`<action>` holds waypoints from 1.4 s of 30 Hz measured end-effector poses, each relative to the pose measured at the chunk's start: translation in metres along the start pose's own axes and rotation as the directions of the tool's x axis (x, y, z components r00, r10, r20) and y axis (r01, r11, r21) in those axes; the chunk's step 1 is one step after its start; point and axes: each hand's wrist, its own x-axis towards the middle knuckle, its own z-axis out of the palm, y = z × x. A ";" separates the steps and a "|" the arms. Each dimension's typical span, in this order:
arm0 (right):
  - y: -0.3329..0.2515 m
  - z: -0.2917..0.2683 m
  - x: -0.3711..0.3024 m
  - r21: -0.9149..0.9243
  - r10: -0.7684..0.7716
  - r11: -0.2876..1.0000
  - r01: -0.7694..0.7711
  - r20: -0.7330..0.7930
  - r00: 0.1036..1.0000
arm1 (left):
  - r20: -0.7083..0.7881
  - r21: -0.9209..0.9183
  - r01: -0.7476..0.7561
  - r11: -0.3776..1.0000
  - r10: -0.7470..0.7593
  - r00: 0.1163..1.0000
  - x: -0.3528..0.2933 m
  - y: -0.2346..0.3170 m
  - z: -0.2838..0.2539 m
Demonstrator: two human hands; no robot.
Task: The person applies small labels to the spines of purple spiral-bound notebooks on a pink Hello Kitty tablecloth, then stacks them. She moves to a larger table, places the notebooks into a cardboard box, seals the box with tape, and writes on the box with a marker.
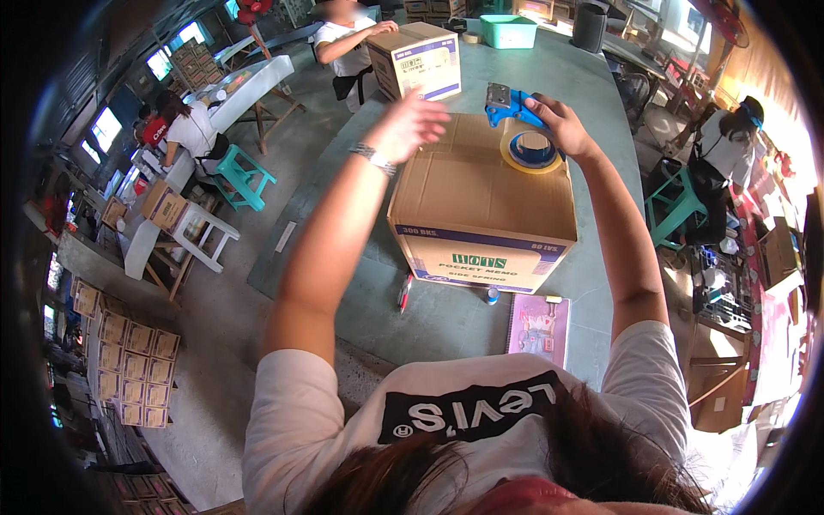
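A brown cardboard box (481, 206) with dark blue printed bands stands on the green-grey table in front of me. My right hand (558, 124) grips a blue tape dispenser (508, 104) over the far right part of its top. The dispenser's tape roll (532, 151), yellowish with a dark core, hangs low at the box top; I cannot tell whether it touches. My left hand (405, 129) is raised at the box's far left corner, its fingers spread and somewhat blurred, holding nothing. A metal watch band circles my left wrist.
Near me on the table (360, 305) lie a red pen (404, 293), a small blue-capped item (492, 296) and a pink notebook (539, 326). Across it a co-worker touches another carton (418, 62); a mint-green bin (509, 32) is beyond. Stacked cartons (137, 369) stand at left.
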 end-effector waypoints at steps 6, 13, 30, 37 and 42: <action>-0.017 0.003 0.007 -0.156 -0.041 0.986 0.063 0.139 0.990 | -0.121 0.025 0.065 0.998 -0.062 0.991 0.002 0.001 0.071; -0.028 0.002 0.012 -0.353 -0.210 0.874 0.334 0.347 0.914 | -0.177 -0.034 0.033 0.999 -0.038 0.983 0.006 -0.014 0.057; -0.095 0.095 0.071 -0.692 0.234 0.644 0.326 0.584 0.778 | -0.533 0.124 0.052 0.991 0.022 0.846 -0.034 -0.101 -0.131; -0.111 0.097 0.091 -0.849 0.563 0.469 0.243 0.499 0.659 | -0.171 -0.234 0.120 0.965 -0.163 0.972 -0.006 -0.194 -0.081; -0.110 0.054 0.081 -0.859 0.632 0.440 0.261 0.503 0.590 | 0.011 -0.022 0.004 1.000 -0.004 1.000 -0.008 -0.240 -0.150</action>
